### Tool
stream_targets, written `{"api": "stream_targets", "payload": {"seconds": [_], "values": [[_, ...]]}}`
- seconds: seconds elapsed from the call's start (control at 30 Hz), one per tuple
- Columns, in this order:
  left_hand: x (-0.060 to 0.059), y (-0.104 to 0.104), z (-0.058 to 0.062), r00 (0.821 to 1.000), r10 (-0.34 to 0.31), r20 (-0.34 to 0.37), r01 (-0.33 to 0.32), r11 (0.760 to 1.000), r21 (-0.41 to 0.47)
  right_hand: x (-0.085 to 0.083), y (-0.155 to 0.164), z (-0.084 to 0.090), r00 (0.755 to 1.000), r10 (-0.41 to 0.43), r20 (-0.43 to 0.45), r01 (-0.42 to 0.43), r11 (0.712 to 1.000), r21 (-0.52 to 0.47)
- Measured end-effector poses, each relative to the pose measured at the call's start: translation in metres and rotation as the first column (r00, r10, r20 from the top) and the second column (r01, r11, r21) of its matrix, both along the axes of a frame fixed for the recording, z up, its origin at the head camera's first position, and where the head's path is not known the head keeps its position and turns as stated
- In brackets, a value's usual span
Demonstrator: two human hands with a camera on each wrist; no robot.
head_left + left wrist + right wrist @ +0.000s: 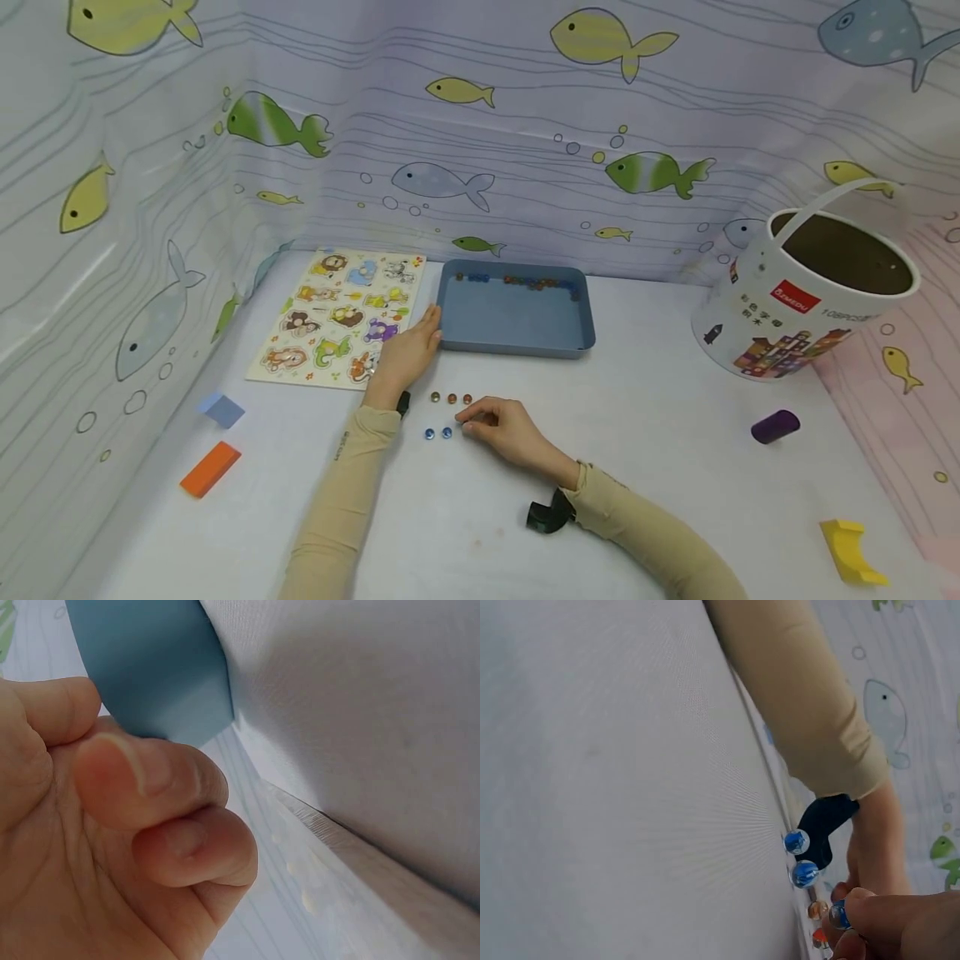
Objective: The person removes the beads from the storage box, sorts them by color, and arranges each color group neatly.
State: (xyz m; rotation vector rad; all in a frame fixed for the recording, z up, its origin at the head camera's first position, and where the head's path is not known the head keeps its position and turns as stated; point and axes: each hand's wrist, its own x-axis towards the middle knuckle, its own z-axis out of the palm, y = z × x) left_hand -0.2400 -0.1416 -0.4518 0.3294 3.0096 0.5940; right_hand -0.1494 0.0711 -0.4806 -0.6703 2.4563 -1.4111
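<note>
My right hand (467,422) pinches a small blue marble (838,915) between thumb and fingertips, low over the white table. Just left of it lie two blue marbles (438,433), also in the right wrist view as blue marbles (801,858). A row of three brownish-orange marbles (452,398) lies just beyond them. My left hand (429,327) rests against the near left corner of a blue tray (517,348), fingers loosely bent in the left wrist view and holding nothing. Several marbles (525,282) line the tray's far edge.
An animal peg puzzle board (341,317) lies left of the tray. A white tipped bucket (806,296) stands at the right, a purple cylinder (775,426) and a yellow block (851,550) near it. An orange block (211,467) and a pale blue block (221,409) lie at the left.
</note>
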Motion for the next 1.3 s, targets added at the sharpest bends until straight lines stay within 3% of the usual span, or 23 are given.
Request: {"api": "stream_targets", "payload": {"seconds": [0.37,0.6,0.77,1.0,1.3], "values": [[0.000,-0.002,-0.002,1.000,-0.006,-0.004,0.006,1.000,0.011,0.000,-0.001,-0.005,0.992,0.113,-0.063,-0.110,0.993,0.044],[0.000,-0.001,-0.001,1.000,0.008,-0.002,-0.008,1.000,0.007,-0.011,0.003,0.013,0.995,0.100,-0.005,-0.100,0.995,-0.024],[-0.002,0.000,-0.001,1.000,0.011,0.011,-0.011,1.000,0.010,-0.032,0.014,0.035,0.999,0.047,0.004,-0.046,0.995,-0.089],[-0.002,-0.001,-0.002,1.000,-0.001,0.000,0.001,1.000,0.012,-0.076,0.031,0.064,0.997,-0.067,0.025,0.070,0.986,-0.148],[-0.002,0.001,-0.003,1.000,-0.004,-0.003,0.004,1.000,0.013,-0.126,0.037,0.081,0.987,-0.152,0.052,0.159,0.969,-0.187]]}}
